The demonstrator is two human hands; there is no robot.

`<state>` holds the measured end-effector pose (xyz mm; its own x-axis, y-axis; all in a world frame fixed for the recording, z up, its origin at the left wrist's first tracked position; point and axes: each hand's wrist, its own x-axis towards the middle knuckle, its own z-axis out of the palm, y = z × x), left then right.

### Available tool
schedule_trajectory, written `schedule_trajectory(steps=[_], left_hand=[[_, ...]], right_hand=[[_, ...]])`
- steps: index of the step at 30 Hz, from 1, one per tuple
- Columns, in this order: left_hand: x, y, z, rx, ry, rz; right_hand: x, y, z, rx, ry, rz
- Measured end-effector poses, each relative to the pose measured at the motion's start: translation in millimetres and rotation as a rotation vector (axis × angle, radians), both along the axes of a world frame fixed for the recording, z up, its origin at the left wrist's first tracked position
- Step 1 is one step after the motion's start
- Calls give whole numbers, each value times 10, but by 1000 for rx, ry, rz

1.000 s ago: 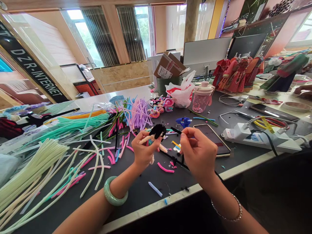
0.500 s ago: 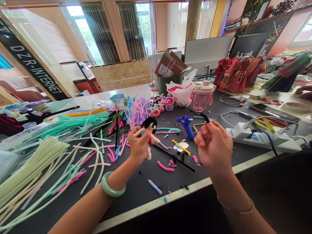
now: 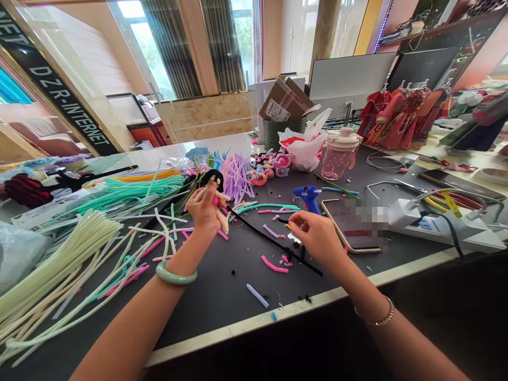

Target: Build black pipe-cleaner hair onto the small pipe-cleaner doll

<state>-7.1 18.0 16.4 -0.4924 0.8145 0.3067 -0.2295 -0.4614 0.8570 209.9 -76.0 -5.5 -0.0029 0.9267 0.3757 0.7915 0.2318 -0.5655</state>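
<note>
My left hand (image 3: 204,211) is closed around a small pipe-cleaner doll (image 3: 214,191) with a black fuzzy head, cream limbs and a pink body, held up above the dark table (image 3: 222,286). My right hand (image 3: 315,238) is low over the table with its fingers pinched together at a small yellow and white piece (image 3: 292,235). I cannot make out whether the fingers hold it. A long black pipe cleaner (image 3: 273,242) lies on the table between my hands. A green bangle (image 3: 175,274) is on my left wrist.
Bundles of pale green, teal, purple and pink pipe cleaners (image 3: 63,254) cover the left side. A blue glue gun (image 3: 307,196), a phone (image 3: 351,225), a pink bottle (image 3: 339,156), a white power strip (image 3: 436,225) and red dolls (image 3: 400,114) lie to the right. Cut scraps dot the table.
My left hand has carried the doll left and away from me. My right hand rose with a black piece, then dropped to the table by the yellow piece.
</note>
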Motion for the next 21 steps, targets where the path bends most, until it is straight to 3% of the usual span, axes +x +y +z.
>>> schedule_trajectory(steps=[4,12,14,18,21], left_hand=[[-141,70,68,37,-13,15],[-374,180,67,40,-42,62],[-355,171,50,33,-47,44],[-282,118,36,38,-22,-34],[-244,68,41,42,35,-104]], right_hand=[[-58,63,28,-212,-310,33],[-34,-22,96,-362,-450,18],[38,-29,127,-371,-441,-55],[240,47,129,-292,-406,-372],[366,172,47,-260,-413,-400]])
